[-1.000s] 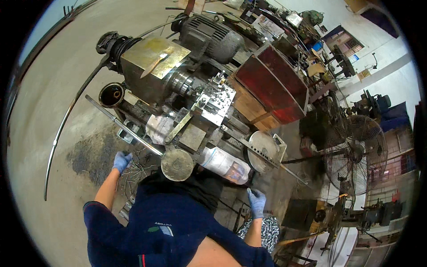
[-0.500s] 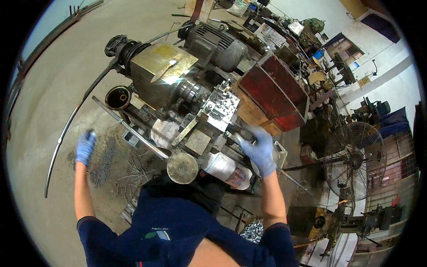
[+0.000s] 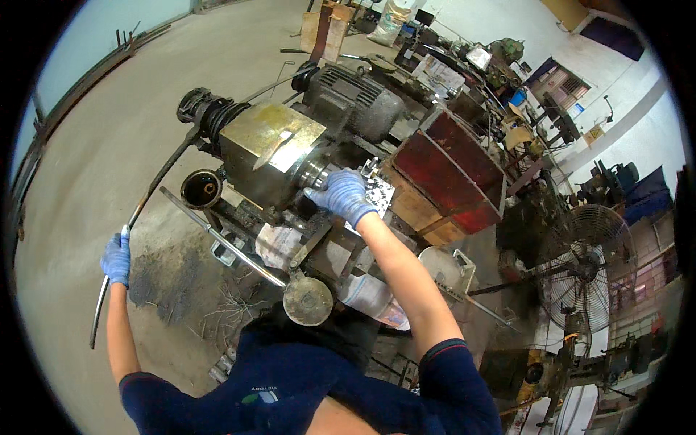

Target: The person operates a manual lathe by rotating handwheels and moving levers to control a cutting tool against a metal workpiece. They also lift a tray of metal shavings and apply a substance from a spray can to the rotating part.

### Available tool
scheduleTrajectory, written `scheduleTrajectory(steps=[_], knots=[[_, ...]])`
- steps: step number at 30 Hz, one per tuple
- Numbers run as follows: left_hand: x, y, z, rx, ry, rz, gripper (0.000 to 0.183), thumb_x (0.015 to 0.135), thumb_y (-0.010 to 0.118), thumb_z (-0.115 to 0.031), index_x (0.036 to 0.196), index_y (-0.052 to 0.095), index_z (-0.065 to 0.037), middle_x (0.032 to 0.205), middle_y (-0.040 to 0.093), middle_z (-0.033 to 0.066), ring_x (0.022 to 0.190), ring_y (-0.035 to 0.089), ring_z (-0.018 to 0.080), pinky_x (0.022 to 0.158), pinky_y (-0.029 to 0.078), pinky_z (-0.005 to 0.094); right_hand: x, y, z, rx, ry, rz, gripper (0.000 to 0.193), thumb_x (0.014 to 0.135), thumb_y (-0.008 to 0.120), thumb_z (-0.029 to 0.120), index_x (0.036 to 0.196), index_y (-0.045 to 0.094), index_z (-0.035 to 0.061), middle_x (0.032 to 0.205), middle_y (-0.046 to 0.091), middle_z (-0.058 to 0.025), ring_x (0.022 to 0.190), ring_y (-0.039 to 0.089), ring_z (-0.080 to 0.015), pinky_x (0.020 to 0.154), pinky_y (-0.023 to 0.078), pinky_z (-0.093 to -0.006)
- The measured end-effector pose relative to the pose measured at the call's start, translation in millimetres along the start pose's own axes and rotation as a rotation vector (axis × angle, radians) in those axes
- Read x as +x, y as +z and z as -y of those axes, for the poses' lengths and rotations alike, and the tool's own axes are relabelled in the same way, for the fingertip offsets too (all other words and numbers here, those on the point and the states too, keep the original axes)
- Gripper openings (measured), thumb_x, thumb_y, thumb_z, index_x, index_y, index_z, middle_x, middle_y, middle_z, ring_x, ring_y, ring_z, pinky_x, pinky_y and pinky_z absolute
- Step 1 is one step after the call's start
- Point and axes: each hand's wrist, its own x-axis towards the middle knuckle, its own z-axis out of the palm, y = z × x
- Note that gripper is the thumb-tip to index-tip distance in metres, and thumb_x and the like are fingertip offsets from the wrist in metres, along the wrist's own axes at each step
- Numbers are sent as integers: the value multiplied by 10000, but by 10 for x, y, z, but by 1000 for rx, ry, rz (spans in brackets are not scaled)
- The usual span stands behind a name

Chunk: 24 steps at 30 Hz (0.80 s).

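My left hand [image 3: 117,259], in a blue glove, is wrapped round the lower part of a long metal lever [image 3: 147,199] that runs up to the left end of a lathe. My right hand [image 3: 342,195], gloved too, is at the front of the steel spindle chuck [image 3: 313,172]. Its fingers curl down there and cover what lies under them. Behind the chuck stands the box-shaped headstock [image 3: 272,136] with a shiny metal cover. Beside my right hand, part of the chip-covered tool slide [image 3: 379,192] shows.
A second metal lever [image 3: 225,239] slants in front of the lathe beside a round disc [image 3: 308,299]. An electric motor [image 3: 355,101] sits behind, and a red metal tray [image 3: 449,167] stands right. Dark chips [image 3: 163,283] lie on the floor. A large fan [image 3: 580,268] is at far right.
My left hand has moved down and closed on the long lever, which has shifted. My right hand has gone from the lathe's right side up and left to the chuck.
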Motion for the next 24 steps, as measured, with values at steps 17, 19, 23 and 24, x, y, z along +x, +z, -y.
scheduleTrajectory(steps=[17,19,23,24], knots=[[-909,-436,-682,25,6,121,530,854,410,-569,803,612,-81,801,630,184,755,605,370,662,454,463,-84,-3,34,56,-2,-51,593,706,563,597,807,668,23,793,650,-182,764,634,-317,729,479,-382],[-914,-413,-685,50,28,87,516,854,416,-559,810,612,-84,795,629,187,743,604,375,652,456,462,-87,-39,50,26,25,30,553,736,531,576,847,681,55,829,661,-161,811,633,-292,787,453,-366],[-911,-489,-759,-5,-5,143,481,846,452,-525,856,598,-66,837,612,200,786,589,378,673,442,473,-124,-7,1,24,39,-68,525,700,587,548,826,680,47,783,660,-146,792,637,-291,784,458,-369],[-912,-445,-740,-21,21,122,472,845,460,-518,860,592,-65,831,617,200,779,594,379,670,448,472,-144,-20,-28,6,40,-80,510,691,606,532,825,679,46,792,658,-155,783,637,-293,763,472,-368]])
